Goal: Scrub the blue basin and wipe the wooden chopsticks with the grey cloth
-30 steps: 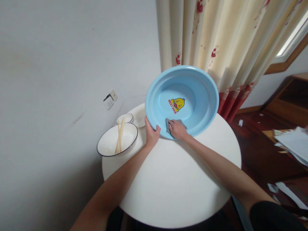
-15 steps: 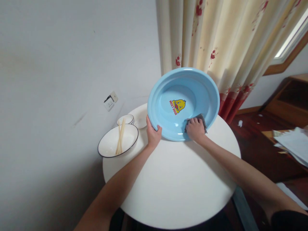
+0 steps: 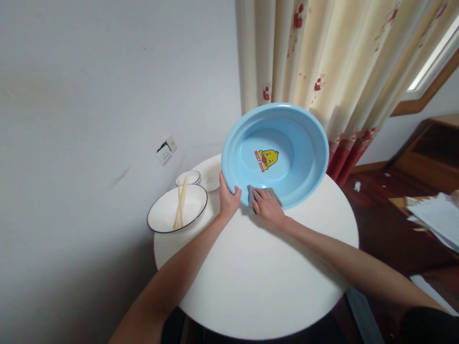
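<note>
A light blue plastic basin (image 3: 304, 157) with a printed yellow duck on its bottom is tilted, its inside facing me. My left hand (image 3: 228, 198) grips its rim at the lower left, thumb in front and the other fingers hidden behind. On the lower front rim my right hand (image 3: 268, 206) presses a grey cloth (image 3: 252, 195) against the basin, fingers bent over it. Beneath is a round white table (image 3: 265, 282).
At the table's left stand a dark-rimmed white bowl (image 3: 161, 212) with chopsticks (image 3: 180, 205) in it, a smaller bowl (image 3: 187, 177) and a white dish (image 3: 211, 179). A wall is close on the left; a curtain (image 3: 290, 57) hangs behind. Papers (image 3: 435, 215) lie at right.
My right hand has slid the cloth leftwards along the basin's lower rim, closer to my left hand. My left hand keeps its hold on the rim, and the basin stays tilted.
</note>
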`<state>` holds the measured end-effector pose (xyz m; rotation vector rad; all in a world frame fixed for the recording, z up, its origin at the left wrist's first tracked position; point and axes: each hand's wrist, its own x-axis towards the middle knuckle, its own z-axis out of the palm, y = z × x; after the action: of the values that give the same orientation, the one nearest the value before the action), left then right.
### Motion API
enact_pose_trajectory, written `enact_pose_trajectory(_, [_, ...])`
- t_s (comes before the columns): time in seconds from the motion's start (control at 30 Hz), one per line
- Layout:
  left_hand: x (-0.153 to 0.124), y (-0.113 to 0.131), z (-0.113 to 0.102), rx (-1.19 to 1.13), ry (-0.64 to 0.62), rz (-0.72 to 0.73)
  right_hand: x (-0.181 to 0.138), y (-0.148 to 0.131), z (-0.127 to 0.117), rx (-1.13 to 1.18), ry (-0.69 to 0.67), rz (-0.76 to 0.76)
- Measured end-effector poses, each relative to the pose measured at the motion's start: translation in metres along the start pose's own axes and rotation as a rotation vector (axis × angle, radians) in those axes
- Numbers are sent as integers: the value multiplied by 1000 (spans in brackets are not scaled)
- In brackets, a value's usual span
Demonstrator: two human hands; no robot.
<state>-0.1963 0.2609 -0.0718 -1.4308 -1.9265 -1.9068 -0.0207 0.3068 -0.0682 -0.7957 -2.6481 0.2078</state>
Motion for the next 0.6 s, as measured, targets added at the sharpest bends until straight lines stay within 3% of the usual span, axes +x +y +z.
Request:
enact_pose_trajectory(0.23, [-3, 5, -1, 5, -1, 19, 26, 48, -12, -227, -165, 64])
enact_pose_trajectory(0.43, [-5, 9, 1, 32, 22, 31, 31, 73, -21, -430, -162, -56])
enact_pose_trajectory(0.6, [-6, 9, 0, 42, 28, -6, 28, 92, -36, -582, -121, 1])
